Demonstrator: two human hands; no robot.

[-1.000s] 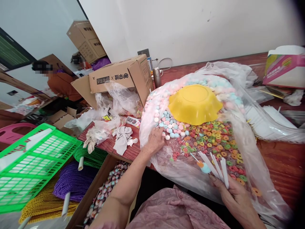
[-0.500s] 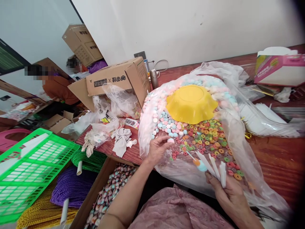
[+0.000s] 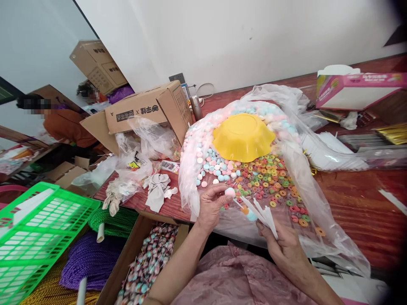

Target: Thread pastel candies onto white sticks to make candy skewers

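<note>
My left hand [image 3: 210, 205] pinches a pale pink-and-white marshmallow [image 3: 229, 192] between thumb and fingertips. Close to its right, my right hand [image 3: 282, 241] is closed around several white sticks [image 3: 269, 218]. From the same hand a thin stick points toward the pink piece, with an orange ring candy [image 3: 244, 209] and a light blue marshmallow [image 3: 251, 215] on it. Beneath both hands, clear plastic sheeting [image 3: 235, 228] carries loose pink and blue marshmallows [image 3: 219, 165] and colourful ring candies [image 3: 270, 178]. A yellow scalloped bowl [image 3: 244, 133] rests upside down among them.
To the left stand an open cardboard box [image 3: 136, 108] and crumpled gloves [image 3: 157, 186]. Below are a green basket [image 3: 63, 220], coloured twisted cords [image 3: 92, 258] and a box of wrapped sweets [image 3: 149, 258]. A pink carton [image 3: 359, 89] sits back right. Two people [image 3: 63, 123] are at far left.
My right hand has moved left and the sticks now sit close to the marshmallow in my left hand. The stick's tip has come near that marshmallow. The view has shifted slightly right.
</note>
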